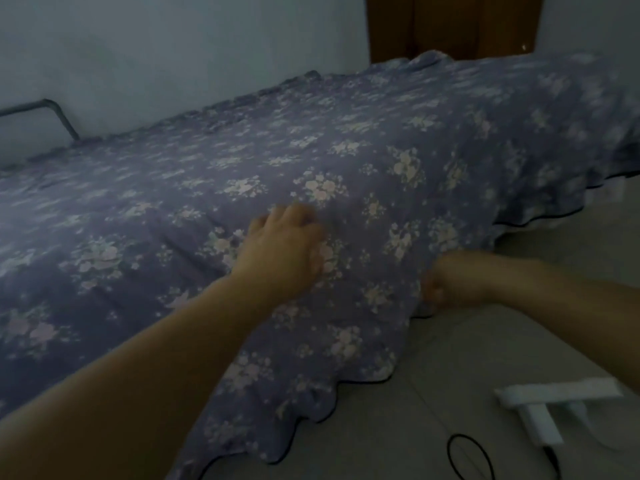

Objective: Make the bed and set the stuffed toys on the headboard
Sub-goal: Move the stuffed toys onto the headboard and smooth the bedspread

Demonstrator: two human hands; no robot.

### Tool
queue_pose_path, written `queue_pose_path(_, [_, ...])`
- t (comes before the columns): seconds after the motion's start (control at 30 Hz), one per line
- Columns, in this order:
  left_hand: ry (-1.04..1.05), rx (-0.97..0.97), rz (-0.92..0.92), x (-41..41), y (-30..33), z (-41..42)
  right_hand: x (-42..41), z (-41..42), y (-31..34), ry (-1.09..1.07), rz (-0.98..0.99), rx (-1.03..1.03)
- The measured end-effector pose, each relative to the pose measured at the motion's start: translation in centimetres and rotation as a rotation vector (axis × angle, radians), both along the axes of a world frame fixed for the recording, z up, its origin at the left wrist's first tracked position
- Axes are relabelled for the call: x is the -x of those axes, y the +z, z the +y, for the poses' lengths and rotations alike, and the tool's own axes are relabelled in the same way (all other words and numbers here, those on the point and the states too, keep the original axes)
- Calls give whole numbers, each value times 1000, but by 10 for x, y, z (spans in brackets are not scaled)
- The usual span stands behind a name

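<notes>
Bedspread (pixel 311 150), one, two hands on it

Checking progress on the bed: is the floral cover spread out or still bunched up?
Spread. The cover lies over the whole bed, its edge hanging toward the floor. Left hand rests on top; right hand holds the hanging edge.

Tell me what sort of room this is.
Most likely a bedroom: a bed under a purple floral bedspread fills the view, its metal bed rail stands against the pale wall, and a wooden door shows behind.
</notes>
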State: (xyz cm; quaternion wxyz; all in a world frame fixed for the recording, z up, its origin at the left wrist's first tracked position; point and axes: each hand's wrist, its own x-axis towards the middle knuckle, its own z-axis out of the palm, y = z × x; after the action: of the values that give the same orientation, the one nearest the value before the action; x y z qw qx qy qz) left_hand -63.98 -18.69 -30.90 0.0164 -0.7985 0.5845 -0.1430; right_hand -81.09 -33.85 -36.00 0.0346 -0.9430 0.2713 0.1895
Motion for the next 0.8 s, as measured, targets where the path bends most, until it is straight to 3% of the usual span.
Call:
queue_pose_path(0.13, [172,-15,-2,-25,17,-42,-24,-37,28,-61,-391,213])
queue_pose_path(0.27, [299,-84,159,-45,20,-86,-69,-62,59,-41,-611,341])
queue_pose_path(0.37, [301,-101,131,-48,14,-93,-98,-85,78,-117,-767,361])
queue_pose_path(0.53, [326,-186,103,-44,19,-90,-132,-105,106,-138,-303,182])
queue_pose_path(0.8, [339,-300,281,-45,40,-96,-124,-109,120,-95,-256,99])
